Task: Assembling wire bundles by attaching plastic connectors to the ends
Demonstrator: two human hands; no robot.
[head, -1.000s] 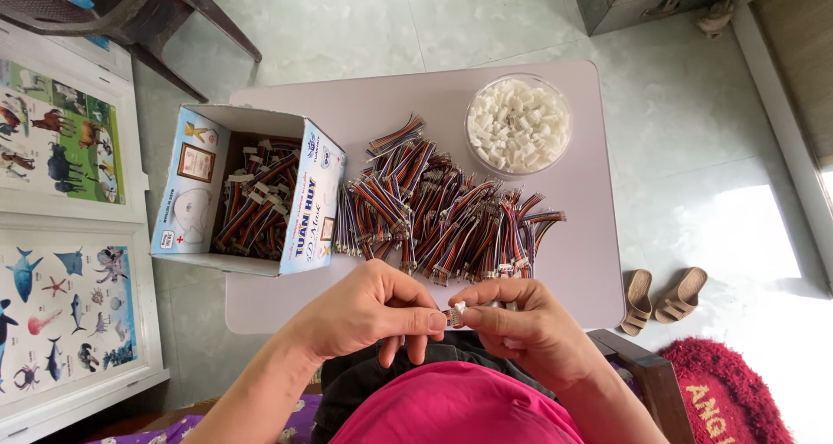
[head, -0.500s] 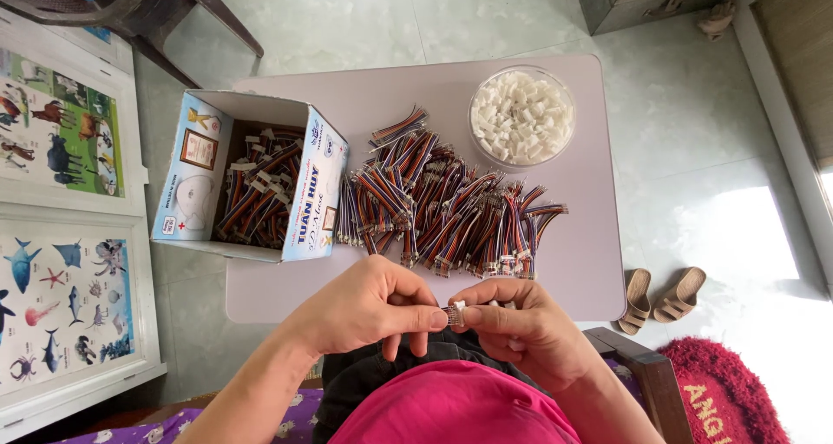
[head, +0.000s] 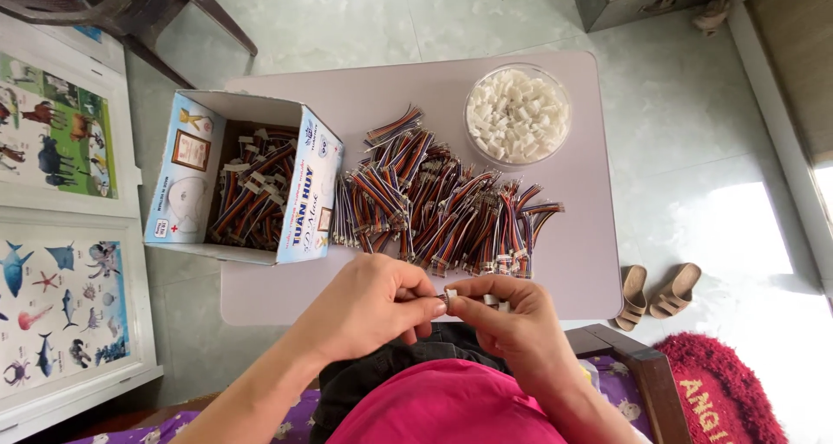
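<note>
Pale lilac table [head: 364, 105] over a tiled floor, and we work at its near edge.

We pinch a small white connector [head: 451, 296] between the fingertips of our left hand [head: 369, 305] and right hand [head: 503, 318], both closed on it, just above the table's near edge. It is too small for us to tell which way it points or how its long axis runs. Beyond it lies the pile of coloured wire harnesses [head: 442, 205], with a clear bowl of white connectors [head: 518, 114] near the far right corner and an open cardboard box [head: 243, 179] at the left edge.
</note>
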